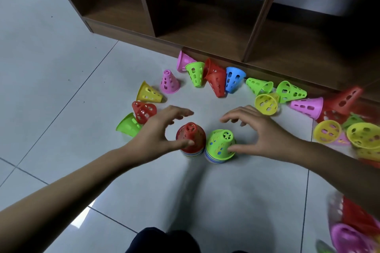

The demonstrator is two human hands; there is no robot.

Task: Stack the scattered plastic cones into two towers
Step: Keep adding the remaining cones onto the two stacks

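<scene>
The left hand (158, 129) is spread open, thumb touching the red-topped tower (191, 137) just inside its curve; the right hand (261, 131), fingers likewise apart, rests its thumb against the green-topped tower (219, 147), the two towers touching

The pale tiled floor (61, 72) carries 2 upright cone stacks just beside each other: a red-topped stack (191, 139) and a green-topped stack (220, 147). Loose cones (259, 86) lie scattered in an arc behind them, mostly tipped over; 1 pink cone (169, 82) stands upright. A brown wooden shelf unit (205, 26) stands at the back.
</scene>
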